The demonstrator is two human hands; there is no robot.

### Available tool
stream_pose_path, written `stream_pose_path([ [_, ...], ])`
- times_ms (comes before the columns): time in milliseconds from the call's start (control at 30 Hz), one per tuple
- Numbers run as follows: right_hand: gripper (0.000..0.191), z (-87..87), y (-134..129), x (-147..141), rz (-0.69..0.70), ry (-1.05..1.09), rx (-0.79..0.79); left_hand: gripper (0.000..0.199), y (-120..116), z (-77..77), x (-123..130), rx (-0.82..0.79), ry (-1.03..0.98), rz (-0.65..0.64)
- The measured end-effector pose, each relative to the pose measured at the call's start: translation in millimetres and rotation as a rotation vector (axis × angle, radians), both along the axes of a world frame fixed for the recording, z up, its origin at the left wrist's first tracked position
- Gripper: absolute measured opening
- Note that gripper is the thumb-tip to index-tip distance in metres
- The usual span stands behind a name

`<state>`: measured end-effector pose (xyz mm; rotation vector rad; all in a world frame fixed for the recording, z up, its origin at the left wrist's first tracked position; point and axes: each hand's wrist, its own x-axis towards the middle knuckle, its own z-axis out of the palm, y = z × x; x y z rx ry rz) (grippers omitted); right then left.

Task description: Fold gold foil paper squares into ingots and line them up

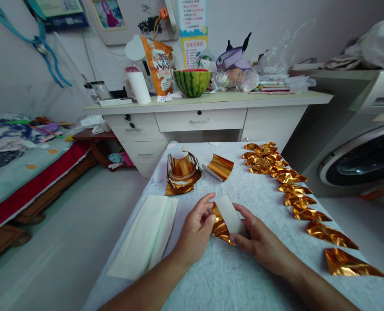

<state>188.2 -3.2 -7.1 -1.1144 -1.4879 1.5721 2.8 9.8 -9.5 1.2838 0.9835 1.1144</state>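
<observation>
Centrally, low in the frame, the left hand (195, 231) and right hand (259, 242) both have their grip closed on a partly folded gold-and-white foil sheet (226, 218), one at each side. Just beyond it on the cloth-covered counter (192, 276) lie a curled foil piece (220, 167) and a stack of curled foil (182, 170), with folded gold pieces (297, 199) lined down the right side and white paper (144, 235) at lower left.

1 foil sheet (229, 212), glossy gold and white, is slanting, partly folded, between left hand (193, 229) and right hand (259, 238).
</observation>
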Motion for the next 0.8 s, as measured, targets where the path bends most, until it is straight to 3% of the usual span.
stream_pose_path([
  [167, 0.078, 1.0, 3.6, -2.0, -0.081, 0.118, -0.066, 0.035, -3.5, 1.5, 3.3, -0.084, -0.126, 0.017],
  [300, 0.083, -5.7, 5.5, -2.5, -0.137, 0.159, -0.052, 0.039, -4.2, -1.2, 6.3, -0.152, -0.169, -0.119],
  [400, 0.083, -6.8, 4.9, -4.9, -0.11, 0.17, -0.042, 0.039, -3.3, -2.7, 8.7, -0.168, -0.185, -0.155],
  [533, 0.085, -1.4, 1.8, -5.0, -0.041, 0.13, 0.017, 0.035, -0.2, -1.1, 8.5, -0.149, -0.118, -0.085],
  [667, 0.093, 1.2, -1.4, 4.2, -0.01, -0.116, 0.179, 0.033, 3.4, -0.2, 4.5, -0.138, -0.114, -0.022],
  [800, 0.089, -3.9, -2.7, 10.9, -0.019, -0.482, 0.542, 0.029, 4.8, -1.6, 2.8, -0.144, -0.083, 0.008],
])
